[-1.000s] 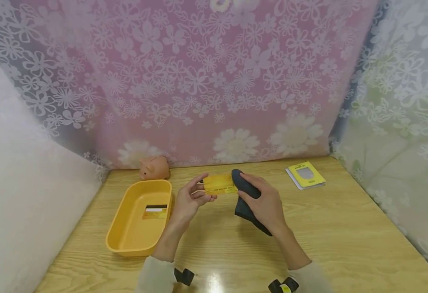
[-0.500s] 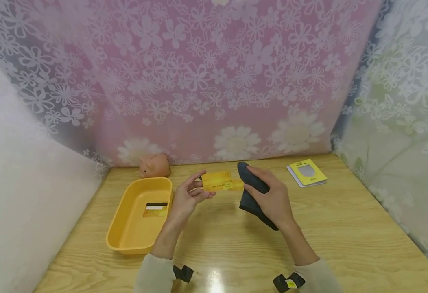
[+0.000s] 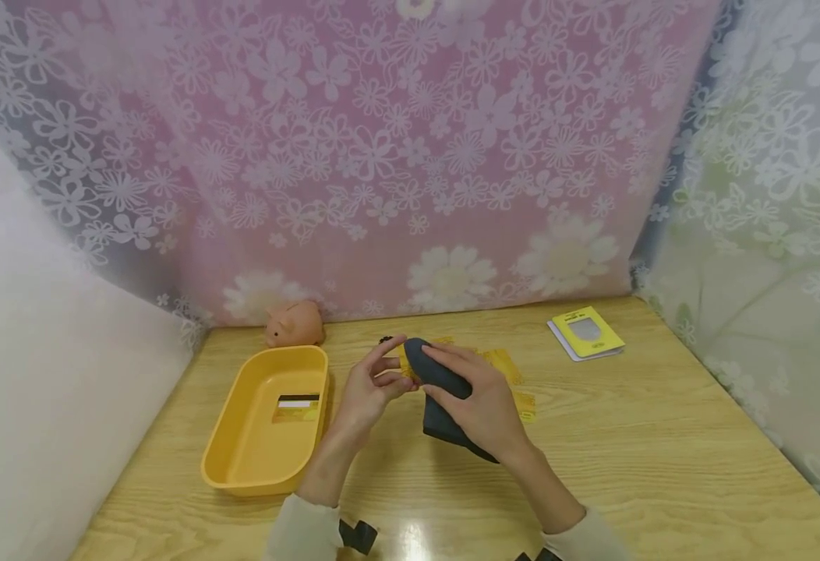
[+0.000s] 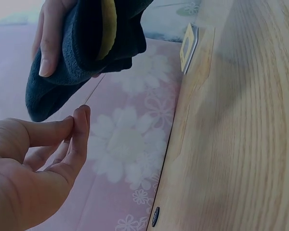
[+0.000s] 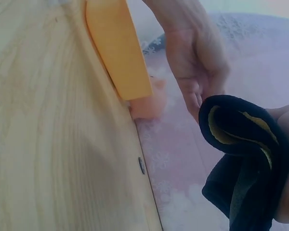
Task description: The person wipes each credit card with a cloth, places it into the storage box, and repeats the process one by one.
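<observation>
My left hand [image 3: 362,393] pinches a yellow bank card [image 3: 406,365] by its left end, above the table. In the left wrist view the card [image 4: 93,90] shows edge-on as a thin line between fingertips and cloth. A dark blue cloth [image 3: 443,421] with yellow on its inner side is folded in my right hand [image 3: 485,396], which grips it over the card. Most of the card is hidden behind the cloth, whose upper end reaches nearly to the left fingertips. The right wrist view shows the cloth [image 5: 238,178] rolled, with its yellow inside visible.
A yellow plastic tray [image 3: 263,440] stands left, another card [image 3: 296,409] lying in it. Behind it sits a pink toy pig [image 3: 296,323]. A yellow booklet [image 3: 587,331] lies back right. A small dark oval [image 5: 141,165] is at the table's rear edge.
My right hand and the cloth shift slightly right, then slide left over the card toward the left fingers, covering most of it. The left hand stays about in place, still pinching the card.
</observation>
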Demonstrator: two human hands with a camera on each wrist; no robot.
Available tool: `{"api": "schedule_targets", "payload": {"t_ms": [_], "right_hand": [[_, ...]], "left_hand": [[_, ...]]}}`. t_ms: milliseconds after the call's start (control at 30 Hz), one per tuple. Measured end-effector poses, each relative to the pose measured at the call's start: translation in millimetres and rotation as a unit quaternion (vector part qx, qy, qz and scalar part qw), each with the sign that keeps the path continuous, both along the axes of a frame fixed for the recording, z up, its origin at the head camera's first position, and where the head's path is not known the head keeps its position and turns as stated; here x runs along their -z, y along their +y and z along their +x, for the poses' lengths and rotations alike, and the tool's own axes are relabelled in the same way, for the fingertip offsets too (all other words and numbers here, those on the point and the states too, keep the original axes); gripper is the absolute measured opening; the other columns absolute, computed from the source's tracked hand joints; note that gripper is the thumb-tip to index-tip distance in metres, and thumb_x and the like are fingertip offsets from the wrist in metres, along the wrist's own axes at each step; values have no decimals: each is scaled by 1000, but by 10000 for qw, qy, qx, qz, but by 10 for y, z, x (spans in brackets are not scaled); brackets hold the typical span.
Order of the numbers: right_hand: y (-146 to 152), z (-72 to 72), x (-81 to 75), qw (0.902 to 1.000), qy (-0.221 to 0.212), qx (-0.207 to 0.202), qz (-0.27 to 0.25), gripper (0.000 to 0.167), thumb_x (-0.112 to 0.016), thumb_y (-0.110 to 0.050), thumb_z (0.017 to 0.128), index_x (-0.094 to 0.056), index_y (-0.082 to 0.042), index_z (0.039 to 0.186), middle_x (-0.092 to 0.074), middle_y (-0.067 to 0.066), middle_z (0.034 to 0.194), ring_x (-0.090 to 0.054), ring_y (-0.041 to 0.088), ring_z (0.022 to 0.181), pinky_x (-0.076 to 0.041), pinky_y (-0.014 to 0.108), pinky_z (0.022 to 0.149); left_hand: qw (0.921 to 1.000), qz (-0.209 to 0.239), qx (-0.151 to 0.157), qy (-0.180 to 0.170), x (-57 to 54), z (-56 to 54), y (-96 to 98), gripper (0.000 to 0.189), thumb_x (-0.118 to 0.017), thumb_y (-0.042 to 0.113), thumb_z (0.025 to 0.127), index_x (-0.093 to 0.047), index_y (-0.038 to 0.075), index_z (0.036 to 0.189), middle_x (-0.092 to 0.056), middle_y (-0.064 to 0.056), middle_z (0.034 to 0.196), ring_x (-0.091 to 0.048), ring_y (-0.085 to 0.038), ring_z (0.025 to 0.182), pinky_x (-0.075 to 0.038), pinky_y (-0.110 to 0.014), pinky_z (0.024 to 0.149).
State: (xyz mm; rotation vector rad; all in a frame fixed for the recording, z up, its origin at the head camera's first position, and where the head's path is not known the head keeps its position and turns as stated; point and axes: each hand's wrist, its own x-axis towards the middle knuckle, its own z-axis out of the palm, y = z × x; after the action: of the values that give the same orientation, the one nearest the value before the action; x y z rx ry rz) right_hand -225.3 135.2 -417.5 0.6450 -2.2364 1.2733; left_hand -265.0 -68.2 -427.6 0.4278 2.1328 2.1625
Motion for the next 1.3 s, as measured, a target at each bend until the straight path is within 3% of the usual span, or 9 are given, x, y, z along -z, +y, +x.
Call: {"api": "schedule_targets", "payload": {"t_ms": [367,633,833,1000,1100,1300], "right_hand": [[-103,45,31,9996,-195,-80,194,56,-85,-16,88,-68,-25,141,-63,-1,143,-64,29,127,-61,46,95],[-7,-8,43,9991,-158,140,363,58,-86,-15,87,-68,-25,141,-63,1,144,-64,30,126,-61,48,92],[177,-129,59,9993,-267,230,152,57,-85,-13,88,-67,-21,142,-63,5,144,-61,31,130,-59,50,95],[391,-222,100,9979,-409,507,13,56,-84,-13,89,-67,-20,142,-64,7,142,-61,32,130,-58,54,98],[493,-254,109,9965,-509,655,-63,55,-83,-13,90,-67,-19,142,-64,9,142,-61,34,129,-58,55,96],[554,-260,81,9943,-682,785,-243,54,-83,-16,91,-67,-22,142,-63,8,144,-59,33,132,-56,56,100]], "left_hand": [[9997,36,257,-19,4,9,48,70,-64,-13,95,-52,21,154,-62,-18,131,-70,-30,117,-61,-37,95],[9999,-9,164,16,-14,13,35,67,-68,-8,96,-56,27,151,-63,-18,123,-72,-29,103,-59,-49,99],[9998,213,-25,-8,-42,-14,-8,63,-66,-12,96,-59,22,148,-56,-16,113,-72,-35,100,-61,-46,95],[9989,433,67,-136,-22,-41,-41,62,-64,-13,96,-58,21,148,-51,-12,109,-71,-40,101,-61,-45,95],[9989,431,91,-159,-3,-45,-54,65,-63,-15,95,-57,20,150,-50,-12,110,-72,-34,98,-61,-46,95],[9991,381,75,-178,19,-46,-76,67,-64,-16,95,-54,18,152,-51,-14,113,-74,-32,99,-62,-44,94]]}}
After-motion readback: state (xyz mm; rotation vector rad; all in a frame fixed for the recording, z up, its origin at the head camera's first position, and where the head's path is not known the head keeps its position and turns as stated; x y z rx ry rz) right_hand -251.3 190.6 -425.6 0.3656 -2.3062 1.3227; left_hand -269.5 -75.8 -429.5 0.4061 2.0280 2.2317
